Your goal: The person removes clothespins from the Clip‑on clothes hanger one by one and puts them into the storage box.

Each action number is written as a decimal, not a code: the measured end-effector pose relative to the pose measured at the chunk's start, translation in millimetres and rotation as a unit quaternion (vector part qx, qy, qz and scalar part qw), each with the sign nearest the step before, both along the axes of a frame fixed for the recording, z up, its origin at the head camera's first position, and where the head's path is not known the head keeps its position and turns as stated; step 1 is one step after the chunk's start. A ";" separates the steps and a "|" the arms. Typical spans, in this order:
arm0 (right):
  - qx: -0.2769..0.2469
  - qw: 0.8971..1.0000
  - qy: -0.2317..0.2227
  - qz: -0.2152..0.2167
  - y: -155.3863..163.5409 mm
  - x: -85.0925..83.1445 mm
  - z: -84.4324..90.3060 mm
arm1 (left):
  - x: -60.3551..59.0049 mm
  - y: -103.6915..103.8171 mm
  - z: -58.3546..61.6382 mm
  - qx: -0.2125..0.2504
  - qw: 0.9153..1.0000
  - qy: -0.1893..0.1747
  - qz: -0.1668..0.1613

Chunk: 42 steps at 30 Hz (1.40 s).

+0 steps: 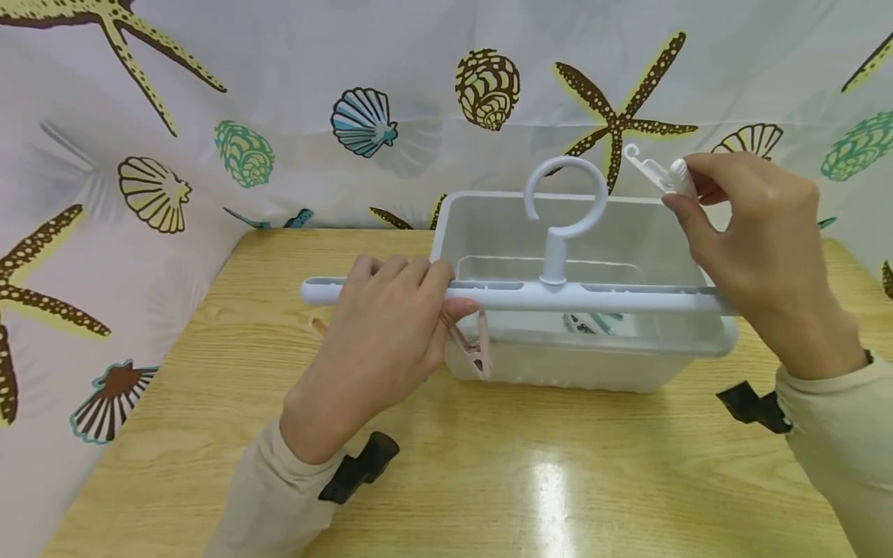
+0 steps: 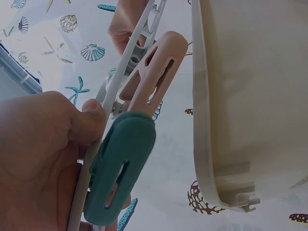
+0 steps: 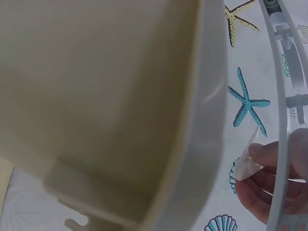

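Observation:
My left hand (image 1: pixel 380 341) grips the left part of a pale hanger bar (image 1: pixel 628 298), which is held level in front of the white bin; its round hook (image 1: pixel 600 186) points up. Beside the left thumb a pink clip (image 1: pixel 477 349) hangs below the bar. The left wrist view also shows a teal clip (image 2: pixel 122 168) at the bar, partly covering the pink one. My right hand (image 1: pixel 767 232) pinches a small white clip (image 1: pixel 659 174) between thumb and fingers, above the bar's right end. The clip's ringed end points up and left, apart from the bar.
The white bin (image 1: pixel 572 368) stands on the wooden table (image 1: pixel 474 465), behind and below the bar. Some clips (image 1: pixel 593 322) lie on its floor, partly hidden by the bar and rim. A shell-patterned curtain (image 1: pixel 293 70) hangs behind the table and along its left side.

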State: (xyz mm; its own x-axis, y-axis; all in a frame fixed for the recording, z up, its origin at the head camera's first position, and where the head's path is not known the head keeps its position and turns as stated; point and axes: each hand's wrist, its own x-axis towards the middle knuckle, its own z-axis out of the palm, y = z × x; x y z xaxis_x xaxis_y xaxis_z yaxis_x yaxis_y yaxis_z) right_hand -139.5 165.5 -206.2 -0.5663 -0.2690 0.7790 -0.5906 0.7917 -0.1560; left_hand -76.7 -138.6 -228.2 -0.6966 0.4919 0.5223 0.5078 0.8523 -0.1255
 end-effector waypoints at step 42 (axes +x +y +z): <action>0.097 0.979 -0.178 -0.013 5.4 -9.0 -8.4 | -1.2 1.1 -0.6 -0.015 1.000 -0.004 0.011</action>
